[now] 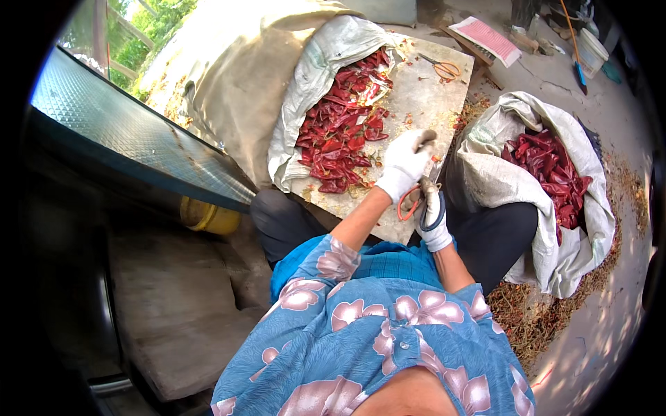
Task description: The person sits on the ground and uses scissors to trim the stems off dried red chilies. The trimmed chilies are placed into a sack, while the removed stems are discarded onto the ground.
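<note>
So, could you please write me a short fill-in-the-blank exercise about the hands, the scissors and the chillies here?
1. Both hands wear white ____.
2. The right hand holds scissors with ____ handles.
3. Dried red chillies spill from the left sack onto a flat ____.
4. A second pair of scissors lies at the board's ____ end from the person.

Missing words: gloves; orange; board; far

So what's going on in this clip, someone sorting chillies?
A seated person in white gloves works over a board across their lap. The left hand pinches a small piece that is hard to make out, while the right hand grips orange-handled scissors just below it. An open sack of dried red chillies lies on the board to the left, another sack sits on the right, and a second pair of scissors rests at the far edge.
</note>
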Motion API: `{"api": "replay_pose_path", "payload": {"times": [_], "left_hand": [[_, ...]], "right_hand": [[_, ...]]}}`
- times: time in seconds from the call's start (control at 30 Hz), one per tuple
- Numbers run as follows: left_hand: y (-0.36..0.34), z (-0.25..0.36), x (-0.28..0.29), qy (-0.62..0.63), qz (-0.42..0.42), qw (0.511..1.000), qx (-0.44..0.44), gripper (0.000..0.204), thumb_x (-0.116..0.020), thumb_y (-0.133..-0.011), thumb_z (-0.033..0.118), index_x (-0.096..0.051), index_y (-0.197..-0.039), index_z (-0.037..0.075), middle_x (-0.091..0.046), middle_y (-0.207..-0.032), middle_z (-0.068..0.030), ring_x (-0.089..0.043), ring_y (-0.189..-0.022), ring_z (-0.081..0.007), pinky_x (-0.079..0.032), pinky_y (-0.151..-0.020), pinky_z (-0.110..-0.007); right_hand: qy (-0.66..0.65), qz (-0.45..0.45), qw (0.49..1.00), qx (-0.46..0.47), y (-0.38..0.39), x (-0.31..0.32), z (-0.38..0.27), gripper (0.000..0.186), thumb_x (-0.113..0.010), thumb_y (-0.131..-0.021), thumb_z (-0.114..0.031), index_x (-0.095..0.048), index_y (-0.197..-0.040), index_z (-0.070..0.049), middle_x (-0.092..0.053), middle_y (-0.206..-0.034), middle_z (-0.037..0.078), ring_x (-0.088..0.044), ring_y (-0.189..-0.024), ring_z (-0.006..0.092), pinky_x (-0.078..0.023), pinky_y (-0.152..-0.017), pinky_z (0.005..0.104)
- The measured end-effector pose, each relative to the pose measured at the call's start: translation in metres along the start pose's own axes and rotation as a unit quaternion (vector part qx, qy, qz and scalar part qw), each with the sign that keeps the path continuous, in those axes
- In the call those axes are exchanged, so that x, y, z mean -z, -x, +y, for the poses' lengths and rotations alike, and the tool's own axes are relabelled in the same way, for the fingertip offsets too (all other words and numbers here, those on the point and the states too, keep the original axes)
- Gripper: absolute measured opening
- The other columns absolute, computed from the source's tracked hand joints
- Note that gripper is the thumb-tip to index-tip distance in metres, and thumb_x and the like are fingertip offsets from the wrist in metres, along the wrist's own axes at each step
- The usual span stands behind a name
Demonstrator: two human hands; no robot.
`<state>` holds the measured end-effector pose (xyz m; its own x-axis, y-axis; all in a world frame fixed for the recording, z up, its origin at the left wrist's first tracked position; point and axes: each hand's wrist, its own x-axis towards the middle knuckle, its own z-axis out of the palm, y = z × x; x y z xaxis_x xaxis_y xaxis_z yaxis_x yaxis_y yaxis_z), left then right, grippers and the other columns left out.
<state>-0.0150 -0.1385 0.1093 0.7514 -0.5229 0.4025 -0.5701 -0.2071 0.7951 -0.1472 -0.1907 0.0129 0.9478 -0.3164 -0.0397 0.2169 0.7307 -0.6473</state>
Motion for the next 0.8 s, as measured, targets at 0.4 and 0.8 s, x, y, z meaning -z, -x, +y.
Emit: {"api": "replay_pose_path", "payload": {"times": [0.4,0.8], "left_hand": [[0.044,-0.158,0.113,-0.516,-0.061,0.842,0.142,0.032,-0.072,-0.092,0.023,-0.067,-0.124,0.017,-0.066,-0.119,-0.0163,-0.072,-0.097,-0.0365,-0.059,-0.078,-0.053],[0.081,-0.099,0.079,0.158,0.021,0.948,0.276,0.041,-0.076,-0.093,0.008,-0.068,-0.132,0.0,-0.073,-0.113,-0.006,-0.068,-0.098,-0.0139,-0.056,-0.084,-0.027]], "right_hand": [[0.256,0.023,0.966,-0.035,-0.005,-0.018,0.004,0.04,-0.055,-0.11,-0.015,-0.053,-0.148,-0.001,-0.063,-0.093,0.004,-0.058,-0.074,0.0106,-0.052,-0.066,0.0261],[0.741,0.034,0.636,0.213,0.003,-0.008,-0.002,0.042,-0.074,-0.091,-0.024,-0.07,-0.128,-0.005,-0.07,-0.099,0.022,-0.069,-0.092,0.0394,-0.055,-0.083,0.047]]}}
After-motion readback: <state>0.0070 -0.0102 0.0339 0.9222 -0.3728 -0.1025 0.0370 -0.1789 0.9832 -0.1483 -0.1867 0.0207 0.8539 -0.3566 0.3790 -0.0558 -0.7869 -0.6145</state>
